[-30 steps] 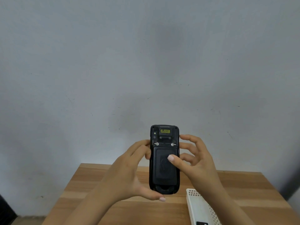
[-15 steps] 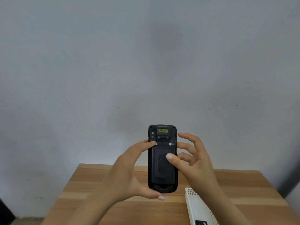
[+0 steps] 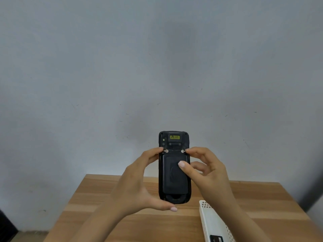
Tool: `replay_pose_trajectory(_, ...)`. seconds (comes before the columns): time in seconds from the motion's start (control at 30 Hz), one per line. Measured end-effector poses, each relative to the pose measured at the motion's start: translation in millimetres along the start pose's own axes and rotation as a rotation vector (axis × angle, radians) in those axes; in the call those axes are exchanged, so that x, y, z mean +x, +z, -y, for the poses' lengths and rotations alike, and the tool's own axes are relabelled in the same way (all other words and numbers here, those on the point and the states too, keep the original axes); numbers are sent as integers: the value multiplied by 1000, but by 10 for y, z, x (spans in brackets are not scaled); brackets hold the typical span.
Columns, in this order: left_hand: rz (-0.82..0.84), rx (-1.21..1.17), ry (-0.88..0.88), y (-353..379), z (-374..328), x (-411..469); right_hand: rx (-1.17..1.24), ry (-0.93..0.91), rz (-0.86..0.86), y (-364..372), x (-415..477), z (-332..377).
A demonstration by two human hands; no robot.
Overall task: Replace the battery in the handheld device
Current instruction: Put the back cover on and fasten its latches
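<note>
A light wooden table (image 3: 108, 217), cut off at the bottom edge, is seen below a black rectangular handheld device (image 3: 173, 173) held upright, back outward. The device is gripped by the left hand (image 3: 139, 186), thumb under its base, and by the right hand (image 3: 206, 170), thumb on the back cover. A white perforated plastic basket (image 3: 211, 222) at the table's right is cropped; its dark contents are indistinct.

The handheld device (image 3: 174, 173) is black, with a small yellow label (image 3: 174, 137) near its top. Below it, the table (image 3: 108, 213) shows light and darker wood-grain bands. A white perforated basket (image 3: 212, 220) holds something black (image 3: 216, 239).
</note>
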State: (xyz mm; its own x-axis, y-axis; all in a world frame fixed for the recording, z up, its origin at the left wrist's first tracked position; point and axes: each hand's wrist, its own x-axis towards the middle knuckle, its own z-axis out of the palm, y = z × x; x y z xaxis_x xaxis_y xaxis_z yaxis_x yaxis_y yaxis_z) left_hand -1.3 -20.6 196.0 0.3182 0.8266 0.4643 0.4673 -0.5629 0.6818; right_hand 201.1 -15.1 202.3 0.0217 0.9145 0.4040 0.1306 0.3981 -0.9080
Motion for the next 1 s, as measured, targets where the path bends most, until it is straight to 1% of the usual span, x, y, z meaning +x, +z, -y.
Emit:
replay_pose_trajectory(0.13,23,19,41,19,35,-9,-36,12,43,-25,5,-34)
replay_pose_trajectory(0.27,-3,27,137,42,87,-9,-25,12,21,-11,-2,-32)
replay_pose_trajectory(0.37,7,26,118,51,117,-7,-27,21,15,-2,-3,-56)
replay_pose_trajectory(0.5,86,21,4,87,100,-18,62,89,-66,33,-28,-112)
replay_pose_trajectory(0.57,118,-133,-79,154,71,-52,-10,56,-126,73,-80,-169)
replay_pose_trajectory(0.63,81,-345,-219,212,20,-48,-171,-51,-129,108,-153,-266)
replay_pose_trajectory(0.67,42,-399,-295,226,11,-18,-255,-120,-106,123,-196,-327)
replay_pose_trajectory(0.7,6,-401,-365,227,29,24,-326,-174,-67,135,-238,-382)
replay_pose_trajectory(0.77,-26,-318,-476,183,118,100,-444,-292,-6,134,-293,-487)
replay_pose_trajectory(0.83,-15,-241,-514,138,214,115,-486,-425,22,117,-316,-587)
replay_pose_trajectory(0.87,-19,-243,-510,131,250,104,-478,-452,35,109,-324,-630)
replay_pose_trajectory(0.9,-32,-266,-496,133,267,86,-457,-435,61,99,-327,-654)
replay_pose_trajectory(0.93,-49,-293,-471,147,287,63,-438,-380,95,81,-324,-653)
replay_pose_trajectory(1.0,-66,-333,-407,174,319,19,-427,-212,187,24,-303,-644)
